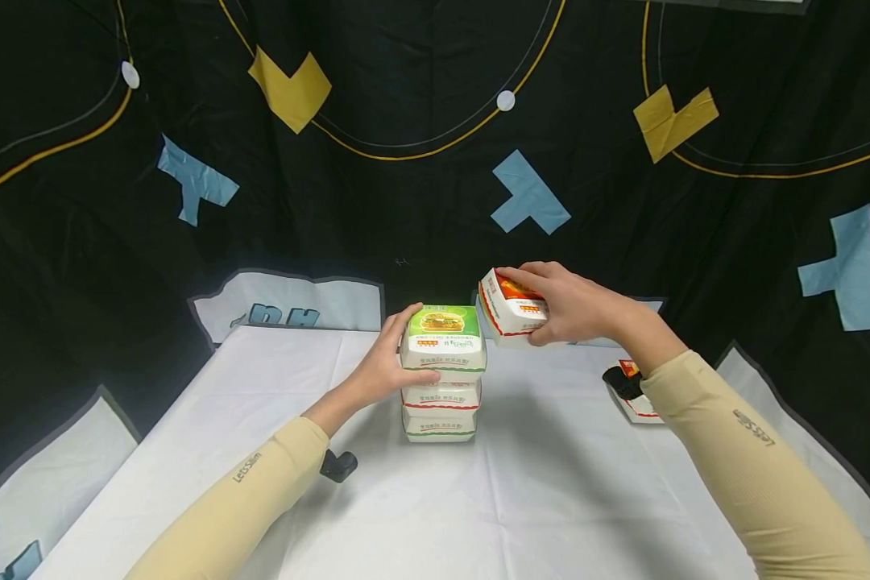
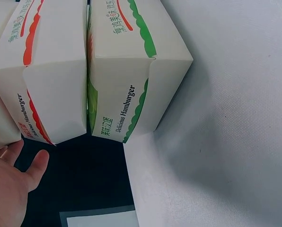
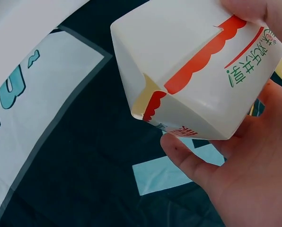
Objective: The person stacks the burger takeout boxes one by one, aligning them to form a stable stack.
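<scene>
Three white cardboard hamburger boxes form a stack on the table. The top one is a green-printed hamburger box (image 1: 444, 342), gripped by my left hand (image 1: 386, 361) with the fingers at its left side and top corner and the thumb across its front. Beneath it are a red-trimmed box (image 2: 51, 71) and a green-trimmed box (image 2: 131, 71) at the bottom. My right hand (image 1: 576, 302) holds a red-printed hamburger box (image 1: 511, 310), tilted, in the air right of the stack top. In the right wrist view, fingers curl round this box (image 3: 188, 61) and its lower side faces the camera.
Another red-printed box (image 1: 641, 411) lies on the white-covered table (image 1: 573, 499) at the right, partly behind the right sleeve. A black piece (image 1: 623, 382) overlaps it, and another black piece (image 1: 338, 466) shows beside the left sleeve. Black cloth (image 1: 406, 209) hangs behind the table.
</scene>
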Motion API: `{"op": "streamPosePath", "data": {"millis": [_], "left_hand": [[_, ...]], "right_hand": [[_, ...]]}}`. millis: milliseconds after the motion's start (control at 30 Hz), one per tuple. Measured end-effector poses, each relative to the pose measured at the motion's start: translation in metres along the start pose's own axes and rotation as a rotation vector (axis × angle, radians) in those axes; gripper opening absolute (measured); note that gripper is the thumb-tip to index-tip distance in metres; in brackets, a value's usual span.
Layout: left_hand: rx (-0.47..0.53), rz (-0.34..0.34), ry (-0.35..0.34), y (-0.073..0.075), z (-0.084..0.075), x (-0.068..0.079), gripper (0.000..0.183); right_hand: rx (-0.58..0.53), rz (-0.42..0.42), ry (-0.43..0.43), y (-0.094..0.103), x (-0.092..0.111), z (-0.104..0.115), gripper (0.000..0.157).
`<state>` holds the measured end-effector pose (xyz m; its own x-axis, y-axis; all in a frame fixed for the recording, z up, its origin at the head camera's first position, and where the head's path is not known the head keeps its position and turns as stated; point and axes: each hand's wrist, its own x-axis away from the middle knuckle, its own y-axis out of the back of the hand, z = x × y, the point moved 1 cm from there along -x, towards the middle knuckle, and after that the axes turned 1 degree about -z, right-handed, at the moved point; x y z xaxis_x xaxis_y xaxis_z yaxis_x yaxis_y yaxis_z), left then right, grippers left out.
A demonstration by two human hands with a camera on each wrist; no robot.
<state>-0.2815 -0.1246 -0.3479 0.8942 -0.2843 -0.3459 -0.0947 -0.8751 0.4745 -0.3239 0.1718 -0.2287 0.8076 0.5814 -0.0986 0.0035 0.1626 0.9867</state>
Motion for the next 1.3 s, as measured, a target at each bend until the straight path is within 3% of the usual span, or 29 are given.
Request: {"op": "streamPosePath", "data": {"millis": [133,367,1300], "left_hand": [[-0.005,0.000,0.006,0.000,0.000,-0.001,0.105],[-0.020,-0.031,-0.018,-0.008,0.045,-0.017,0.109],[-0.031,-0.019,-0.003,-0.007,0.042,-0.017,0.112]], "right_hand": [[0.014,-0.015,0.031,0.003,-0.003,0.004,0.099],[0.014,-0.012,0.045,0.005,-0.007,0.011,0.099],[0.097,-0.009,0.123,0.015,-0.030,0.052,0.098]]}}
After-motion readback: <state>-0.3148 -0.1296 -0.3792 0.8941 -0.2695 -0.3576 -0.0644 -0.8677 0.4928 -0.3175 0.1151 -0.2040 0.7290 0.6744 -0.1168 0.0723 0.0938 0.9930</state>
